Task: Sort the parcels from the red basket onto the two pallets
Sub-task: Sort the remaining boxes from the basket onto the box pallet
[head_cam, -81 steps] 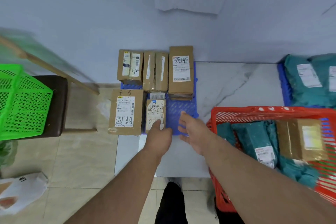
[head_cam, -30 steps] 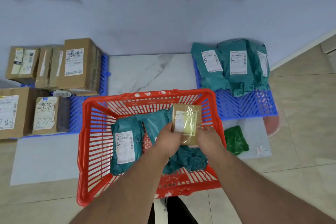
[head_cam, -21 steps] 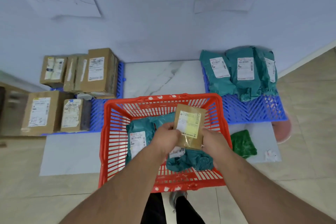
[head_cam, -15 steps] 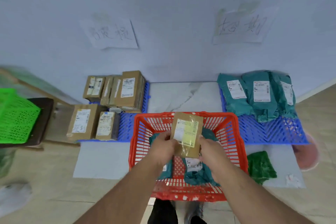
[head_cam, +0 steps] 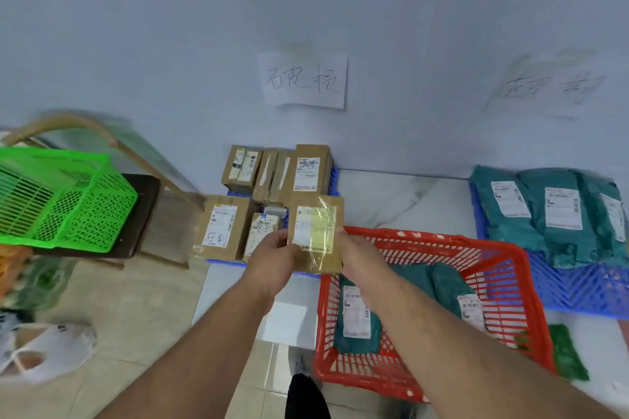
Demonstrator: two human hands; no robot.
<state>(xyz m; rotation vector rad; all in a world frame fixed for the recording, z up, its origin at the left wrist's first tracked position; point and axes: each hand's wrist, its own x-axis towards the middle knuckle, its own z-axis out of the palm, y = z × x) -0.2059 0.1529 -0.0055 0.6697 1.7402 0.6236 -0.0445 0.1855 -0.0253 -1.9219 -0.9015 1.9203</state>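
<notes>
A flat brown cardboard parcel (head_cam: 316, 231) with a white and yellow label under clear tape is held up in front of me. My left hand (head_cam: 272, 253) grips its left edge and my right hand (head_cam: 355, 253) grips its right edge. It hangs over the front of the left blue pallet (head_cam: 334, 177), which carries several brown boxes (head_cam: 308, 170). The red basket (head_cam: 503, 296) on the floor to the right holds teal mailer bags (head_cam: 446, 286). The right blue pallet (head_cam: 578, 286) carries more teal bags (head_cam: 558, 211).
A green basket (head_cam: 61, 197) sits on a dark stool (head_cam: 136, 214) at the left. Handwritten paper signs (head_cam: 303, 80) hang on the wall above each pallet. A white plastic bag (head_cam: 44, 350) lies on the floor at lower left, a green bag (head_cam: 566, 355) right of the red basket.
Both hands lifted the brown parcel out of the red basket and carried it left, over the pallet with the boxes. The view swung left with it.
</notes>
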